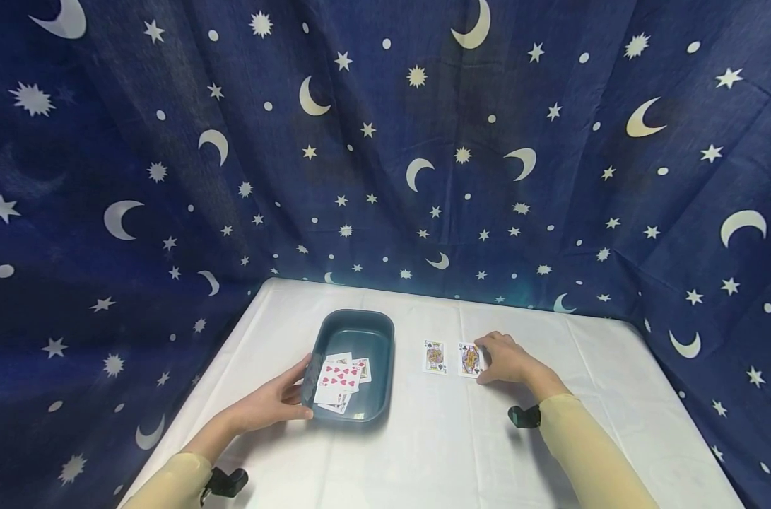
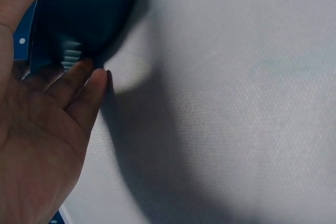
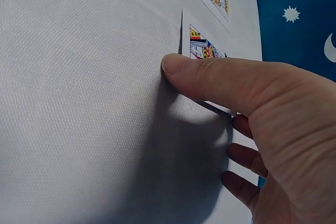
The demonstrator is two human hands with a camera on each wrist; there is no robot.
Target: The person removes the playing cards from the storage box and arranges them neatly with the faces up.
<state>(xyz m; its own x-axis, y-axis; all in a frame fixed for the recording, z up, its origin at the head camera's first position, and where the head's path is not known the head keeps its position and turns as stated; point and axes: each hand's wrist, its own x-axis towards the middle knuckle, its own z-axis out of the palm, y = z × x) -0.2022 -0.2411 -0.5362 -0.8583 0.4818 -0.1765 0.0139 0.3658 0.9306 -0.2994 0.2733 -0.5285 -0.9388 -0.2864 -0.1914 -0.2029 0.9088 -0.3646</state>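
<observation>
My left hand (image 1: 267, 404) grips the left side of a dark teal plastic tray (image 1: 380, 396), thumb by the near corner and fingers along the outer wall. In the left wrist view the fingertips touch the tray's lower side. Several loose playing cards (image 1: 338, 377) lie face up inside, a hearts card on top. To the right, my right hand (image 1: 509, 359) pinches a playing card (image 1: 469, 359) with a black-suit court figure by its right end. The right wrist view has the thumb across this card (image 3: 202, 45), hiding part of its face.
A king of spades (image 1: 434, 357) lies face up on the white tablecloth (image 1: 410, 459), between the tray and the pinched card. A dark blue curtain (image 1: 385, 177) with moons and stars stands behind the table and along both sides.
</observation>
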